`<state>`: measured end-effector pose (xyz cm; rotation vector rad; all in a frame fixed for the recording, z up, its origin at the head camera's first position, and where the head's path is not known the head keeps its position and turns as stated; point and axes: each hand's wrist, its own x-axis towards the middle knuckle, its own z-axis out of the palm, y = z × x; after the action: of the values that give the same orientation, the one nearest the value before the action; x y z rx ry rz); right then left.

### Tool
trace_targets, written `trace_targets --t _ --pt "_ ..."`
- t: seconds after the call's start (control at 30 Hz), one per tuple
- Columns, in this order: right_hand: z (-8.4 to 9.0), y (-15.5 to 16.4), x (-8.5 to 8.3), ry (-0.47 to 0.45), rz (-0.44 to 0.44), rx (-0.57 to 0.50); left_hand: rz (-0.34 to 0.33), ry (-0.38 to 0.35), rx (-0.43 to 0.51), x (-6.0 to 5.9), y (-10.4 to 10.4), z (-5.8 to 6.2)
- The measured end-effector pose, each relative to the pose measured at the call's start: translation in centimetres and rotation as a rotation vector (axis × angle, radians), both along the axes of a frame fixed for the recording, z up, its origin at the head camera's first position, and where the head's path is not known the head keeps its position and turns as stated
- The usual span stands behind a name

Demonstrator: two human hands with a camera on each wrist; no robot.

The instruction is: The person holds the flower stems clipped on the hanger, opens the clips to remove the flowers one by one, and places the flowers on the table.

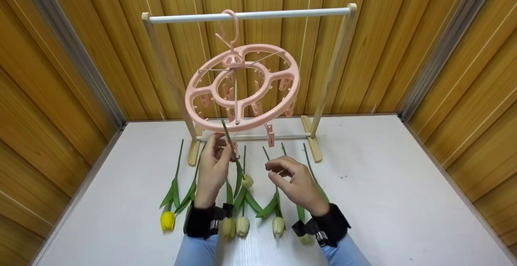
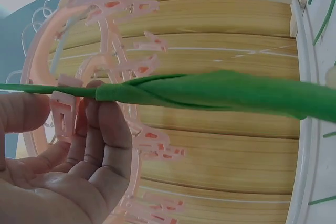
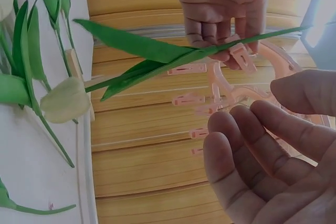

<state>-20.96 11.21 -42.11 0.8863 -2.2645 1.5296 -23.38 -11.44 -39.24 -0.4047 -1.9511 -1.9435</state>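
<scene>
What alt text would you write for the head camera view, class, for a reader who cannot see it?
A left hand pinches a green tulip stem up against a clip under a round pink clip hanger hung from a wooden rack. The right hand hovers beside it, holding nothing. More tulips lie on the white table.

I can read nothing here — no word, brand, number or sign on the pink clip hanger (image 1: 242, 88) at centre frame, the wooden rack (image 1: 331, 72) behind it, or the white table (image 1: 404, 201) below.
</scene>
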Motion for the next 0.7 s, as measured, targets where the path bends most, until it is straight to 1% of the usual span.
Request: trace_targets --t 0.1,0.2,0.43,0.7 --pt "-0.1 -0.2 0.0 0.040 -0.004 -0.003 -0.002 0.019 -0.005 0.2 0.5 0.0" --pt "-0.2 -0.4 0.0 0.053 -0.012 -0.005 -0.018 0.021 -0.004 0.3 1.0 0.0" --pt "-0.3 -0.9 -0.1 0.057 -0.026 -0.023 -0.085 0.006 0.029 0.8 2.1 0.1" --pt "-0.2 -1.3 0.0 0.036 0.002 -0.036 -0.133 0.042 0.036 1.4 3.3 0.2"
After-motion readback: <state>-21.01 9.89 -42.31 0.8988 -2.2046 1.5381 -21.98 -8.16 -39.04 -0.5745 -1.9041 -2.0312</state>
